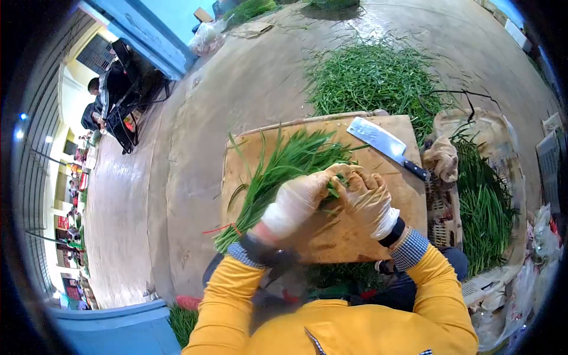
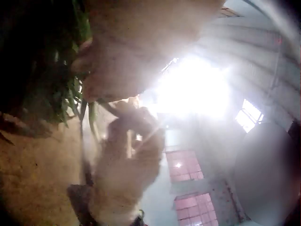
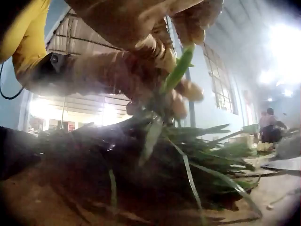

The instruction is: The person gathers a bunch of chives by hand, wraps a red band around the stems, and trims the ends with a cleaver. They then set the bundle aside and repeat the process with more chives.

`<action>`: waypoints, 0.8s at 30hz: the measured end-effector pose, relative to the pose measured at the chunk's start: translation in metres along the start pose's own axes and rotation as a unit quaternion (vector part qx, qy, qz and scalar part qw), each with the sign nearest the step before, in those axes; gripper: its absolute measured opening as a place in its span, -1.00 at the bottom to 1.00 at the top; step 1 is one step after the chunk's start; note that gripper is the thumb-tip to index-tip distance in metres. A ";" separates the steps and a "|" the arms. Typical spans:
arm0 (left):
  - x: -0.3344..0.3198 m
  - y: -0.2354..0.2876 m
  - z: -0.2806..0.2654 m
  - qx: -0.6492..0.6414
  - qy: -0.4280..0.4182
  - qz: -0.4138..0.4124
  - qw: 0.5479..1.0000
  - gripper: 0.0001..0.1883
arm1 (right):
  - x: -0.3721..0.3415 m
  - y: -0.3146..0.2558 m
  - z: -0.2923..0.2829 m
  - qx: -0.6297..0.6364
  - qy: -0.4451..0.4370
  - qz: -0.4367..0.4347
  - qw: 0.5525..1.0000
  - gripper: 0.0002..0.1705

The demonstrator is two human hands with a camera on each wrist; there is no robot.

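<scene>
A bundle of long green leaves [image 1: 284,160] lies on a wooden board [image 1: 322,242], a red tie near its stem end. Just right of the bundle, my gloved left hand [image 1: 299,201] and gloved right hand [image 1: 368,204] meet with fingers curled, pinching a few green leaves between them. In the right wrist view the left hand [image 3: 127,75] grips a short leaf [image 3: 178,70], and its tip reaches the right hand's fingers [image 3: 190,28]. Blur and glare soften the left wrist view, where the left hand [image 2: 141,47] is above the right hand [image 2: 127,165].
A cleaver [image 1: 378,139] lies at the board's far right corner. Beyond the board is a heap of loose greens [image 1: 373,77] on the floor. A basket [image 1: 515,171] with more greens stands to the right, plastic bags beside it. At far left a person [image 1: 109,92] is seated.
</scene>
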State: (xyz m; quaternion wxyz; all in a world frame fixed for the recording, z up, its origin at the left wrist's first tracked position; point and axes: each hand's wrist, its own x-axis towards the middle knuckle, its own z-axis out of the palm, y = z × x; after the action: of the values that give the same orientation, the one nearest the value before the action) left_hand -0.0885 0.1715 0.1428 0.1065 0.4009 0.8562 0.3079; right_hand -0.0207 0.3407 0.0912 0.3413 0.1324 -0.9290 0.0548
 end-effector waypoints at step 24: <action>-0.024 -0.055 0.060 0.245 0.135 0.107 0.954 -0.66 | 0.078 0.132 0.092 0.027 -0.277 0.266 0.923 -0.75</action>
State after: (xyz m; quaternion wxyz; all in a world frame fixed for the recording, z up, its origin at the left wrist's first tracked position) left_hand -0.0813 0.1526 0.0606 -0.1449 0.4588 0.8639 0.1491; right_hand -0.1717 0.4332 0.0705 0.0392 -0.1001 -0.9857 0.1299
